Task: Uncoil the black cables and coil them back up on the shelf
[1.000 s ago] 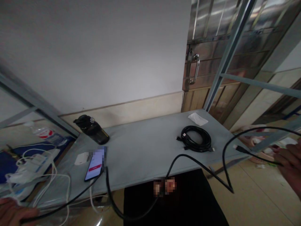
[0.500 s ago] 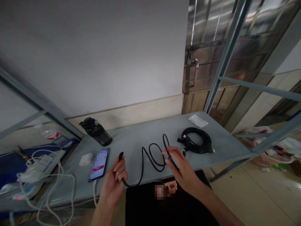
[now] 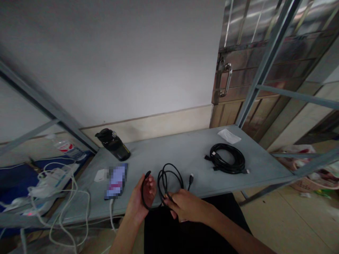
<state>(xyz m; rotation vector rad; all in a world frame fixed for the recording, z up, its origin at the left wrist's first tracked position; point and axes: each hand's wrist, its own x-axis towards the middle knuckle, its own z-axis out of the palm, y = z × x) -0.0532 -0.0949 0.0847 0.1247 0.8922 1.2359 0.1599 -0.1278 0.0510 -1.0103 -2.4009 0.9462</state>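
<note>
The left hand point(image 3: 141, 197) is palm up, its fingers half curled; a plug end of the slender, flexible black cable point(image 3: 168, 163) lies at the thumb and fingertips, though whether they pinch it cannot be told. The right hand point(image 3: 185, 204) has its fingers closed on the gathered loops of the same cable. These loops rise just beyond the right fingertips, between the two hands and over the table edge, and a second black plug with a metal tip point(image 3: 191, 179) stands clear just beyond the right knuckles. Farther out and to the right of the right fingers, a thick black coiled cable point(image 3: 229, 158) rests on the grey flat tabletop point(image 3: 159, 148), near a crumpled white sheet point(image 3: 229, 136). To the left of the left fingers lie a dark-edged smartphone with a lit screen point(image 3: 116, 180) and, past it, a small white flat item point(image 3: 100, 175); beyond these is a tilted black bottle point(image 3: 113, 145).
</note>
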